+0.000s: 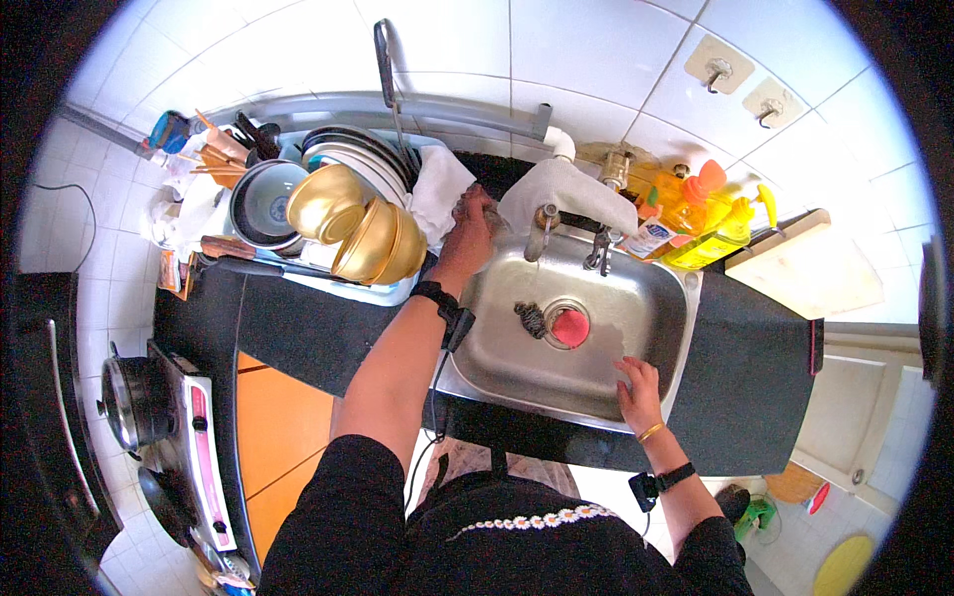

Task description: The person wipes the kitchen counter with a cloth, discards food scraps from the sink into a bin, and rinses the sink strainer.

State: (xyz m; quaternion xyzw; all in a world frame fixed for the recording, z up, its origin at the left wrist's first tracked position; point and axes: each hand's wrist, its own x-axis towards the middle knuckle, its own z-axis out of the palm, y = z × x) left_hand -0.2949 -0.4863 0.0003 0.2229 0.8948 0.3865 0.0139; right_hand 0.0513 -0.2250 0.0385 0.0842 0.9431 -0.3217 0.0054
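Note:
My left hand reaches past the back left corner of the steel sink, beside a white cloth. Its fingers curl away from me near something see-through, so I cannot tell whether they grip anything. Over the front right part of the basin is my right hand, empty, with its fingers slightly apart. A red sponge-like piece lies in the drain, and a dark scouring pad rests just left of it. The tap stands at the sink's back edge, near a pale draped cloth.
Left of the sink, a dish rack holds gold bowls, plates and a knife. Soap bottles and a cutting board stand at the back right. A gas stove is at far left.

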